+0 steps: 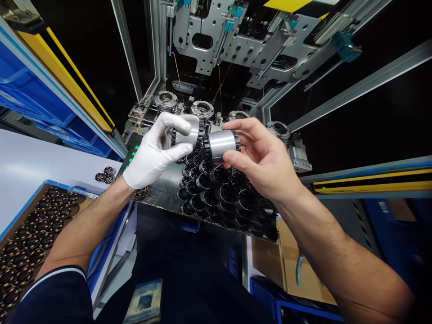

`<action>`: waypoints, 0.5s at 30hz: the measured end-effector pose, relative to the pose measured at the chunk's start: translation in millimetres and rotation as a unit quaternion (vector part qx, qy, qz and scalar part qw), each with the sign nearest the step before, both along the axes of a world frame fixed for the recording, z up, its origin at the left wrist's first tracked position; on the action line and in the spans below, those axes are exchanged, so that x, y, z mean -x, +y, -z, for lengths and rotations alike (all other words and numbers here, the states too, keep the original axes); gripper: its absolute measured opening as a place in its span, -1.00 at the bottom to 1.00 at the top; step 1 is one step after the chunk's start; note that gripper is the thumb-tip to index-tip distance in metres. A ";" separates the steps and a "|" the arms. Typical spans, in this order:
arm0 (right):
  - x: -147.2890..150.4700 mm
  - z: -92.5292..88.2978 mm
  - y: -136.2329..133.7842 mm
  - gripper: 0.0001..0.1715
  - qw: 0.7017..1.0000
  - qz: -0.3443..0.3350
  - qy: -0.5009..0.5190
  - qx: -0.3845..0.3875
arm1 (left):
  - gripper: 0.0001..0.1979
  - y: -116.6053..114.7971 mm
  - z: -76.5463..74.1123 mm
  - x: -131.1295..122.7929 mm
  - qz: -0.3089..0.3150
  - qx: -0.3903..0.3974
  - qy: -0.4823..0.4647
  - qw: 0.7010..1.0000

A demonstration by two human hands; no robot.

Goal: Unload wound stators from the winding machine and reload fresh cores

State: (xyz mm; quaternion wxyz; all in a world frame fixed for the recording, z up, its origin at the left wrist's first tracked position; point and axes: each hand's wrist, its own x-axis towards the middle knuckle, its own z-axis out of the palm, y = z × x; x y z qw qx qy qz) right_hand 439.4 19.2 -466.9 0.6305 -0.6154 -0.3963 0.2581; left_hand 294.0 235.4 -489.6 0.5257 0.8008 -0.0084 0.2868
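Two steel cylinders (209,143) end to end, one pinched in each raised hand: gloved left hand (153,153), bare right hand (263,162).

Two short metal cylinders, each with black toothed rings at its ends, lie horizontally end to end. The left cylinder (185,136) is partly hidden by white-gloved fingers (175,123). The right cylinder (221,144) is shiny grey and sits between bare fingers (245,128).

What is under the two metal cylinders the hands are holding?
Below the cylinders, held by the left hand and right hand, lies a dark tray packed with black-ended parts. The hands hide the tray's far rows.
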 end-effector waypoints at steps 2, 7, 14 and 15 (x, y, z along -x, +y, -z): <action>-5.9 -0.9 -0.8 -0.34 1.000 0.006 0.000 0.004 | -0.30 6.9 2.5 -3.5 0.001 0.003 -0.006 1.000; -18.7 1.4 -1.3 -0.36 1.000 0.016 -0.006 0.005 | -0.22 12.7 6.1 -10.1 0.026 0.005 0.011 1.000; -37.9 1.3 -0.8 -0.36 0.997 0.025 -0.068 0.026 | -0.49 20.1 10.1 -24.9 0.011 0.002 0.021 1.000; -45.7 2.1 0.3 -0.37 0.996 0.033 -0.080 0.029 | -0.45 28.1 8.2 -30.6 0.003 -0.018 0.014 1.000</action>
